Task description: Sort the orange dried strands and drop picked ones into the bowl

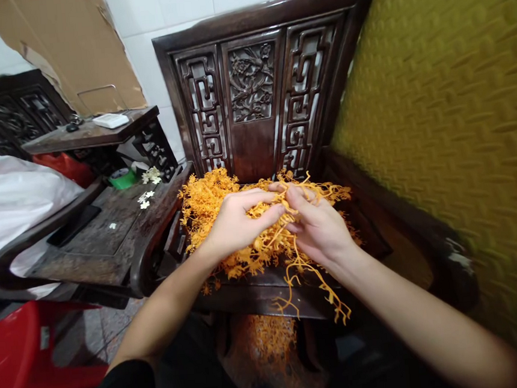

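Note:
A tangled heap of orange, plastic-looking branching pieces [212, 204] covers the seat of a dark carved wooden chair [255, 152]. Above the heap, my right hand [318, 222] has its fingers closed round an orange branched strand [307, 265], whose thin forked ends hang down past the seat's front edge. My left hand [245, 219] meets it from the left, thumb and fingers pinched on the same orange strand near the right fingertips. The exact spot where the left fingertips grip is partly hidden among the strands.
More orange bits [273, 334] lie below the chair. At left stand another wooden chair [94, 232] with green tape [122, 178] and pale flower pieces [145, 199], a small side table [94, 133], a white bag [9, 197] and a red stool [10, 354]. A yellow textured panel [450, 111] rises at right.

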Demonstrator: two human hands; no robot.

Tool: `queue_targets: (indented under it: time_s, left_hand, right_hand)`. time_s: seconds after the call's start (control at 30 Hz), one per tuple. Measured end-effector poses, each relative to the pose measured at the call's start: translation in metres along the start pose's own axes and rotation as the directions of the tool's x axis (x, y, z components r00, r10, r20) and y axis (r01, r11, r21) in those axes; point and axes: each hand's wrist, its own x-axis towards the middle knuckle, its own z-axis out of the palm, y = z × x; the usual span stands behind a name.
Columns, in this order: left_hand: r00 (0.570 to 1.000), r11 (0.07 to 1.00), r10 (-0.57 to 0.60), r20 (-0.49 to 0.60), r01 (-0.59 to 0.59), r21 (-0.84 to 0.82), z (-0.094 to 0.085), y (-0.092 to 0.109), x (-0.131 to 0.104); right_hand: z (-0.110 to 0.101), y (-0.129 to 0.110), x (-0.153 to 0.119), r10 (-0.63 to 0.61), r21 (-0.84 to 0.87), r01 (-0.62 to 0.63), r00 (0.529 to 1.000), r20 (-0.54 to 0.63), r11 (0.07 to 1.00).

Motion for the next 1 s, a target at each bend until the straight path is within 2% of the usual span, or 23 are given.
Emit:
queue_targets:
  time_s: [0.1,0.17,0.27,0.37,0.53,0.67,0.77,0.83,0.87,0.93,0.97,1.0]
  left_hand:
    - [0.994,0.988,-0.090,0.068,0.098,-0.119,-0.003,0.002,0.001]
    - [0.988,0.974,-0.138,0.066,0.147,-0.174,-0.002,0.002,0.002]
    - [0.985,0.969,-0.164,0.055,0.171,-0.180,0.001,0.000,0.002]
    - [0.994,0.986,-0.098,0.036,0.102,-0.130,0.005,0.000,0.000]
    - [0.989,0.992,0.122,-0.081,-0.119,0.050,0.012,0.003,-0.004]
    - [0.988,0.988,0.134,-0.073,-0.128,0.084,0.016,0.004,-0.005]
    - [0.993,0.995,0.096,-0.067,-0.095,0.014,0.015,0.006,-0.008]
    - [0.998,0.998,0.061,-0.031,-0.062,-0.014,0.015,0.009,-0.011]
    - [1.000,0.999,0.027,-0.008,-0.027,-0.028,0.014,0.010,-0.013]
    - [0.995,0.990,-0.101,0.020,0.103,-0.094,0.013,0.008,-0.013]
    - [0.983,0.969,-0.185,0.014,0.185,-0.161,0.013,0.006,-0.012]
    - [0.962,0.932,-0.273,0.001,0.264,-0.246,0.013,0.002,-0.009]
  right_hand:
    - [-0.001,0.004,0.002,-0.096,-0.050,0.094,0.995,-0.036,0.994]
    - [-0.001,0.006,0.002,-0.170,-0.072,0.166,0.984,-0.046,0.983]
    - [0.002,0.007,0.000,-0.138,-0.070,0.134,0.989,-0.054,0.989]
    - [0.006,0.002,-0.004,-0.076,-0.072,0.071,0.995,-0.059,0.995]
    - [0.013,-0.005,-0.016,-0.112,-0.029,0.110,0.988,-0.107,0.994]
    - [0.013,-0.001,-0.018,-0.076,-0.002,0.076,0.991,-0.112,0.997]
    - [0.006,-0.012,-0.009,-0.037,-0.021,0.036,0.996,-0.086,0.999]
    - [-0.005,-0.031,0.003,-0.082,-0.004,0.082,0.990,-0.112,0.997]
    - [-0.011,-0.042,0.009,-0.159,0.021,0.163,0.976,-0.149,0.986]
    - [-0.021,-0.060,0.016,-0.252,0.018,0.260,0.950,-0.185,0.966]
    - [-0.024,-0.066,0.018,-0.280,0.000,0.283,0.948,-0.154,0.959]
    - [-0.026,-0.067,0.017,-0.242,-0.033,0.240,0.967,-0.082,0.970]
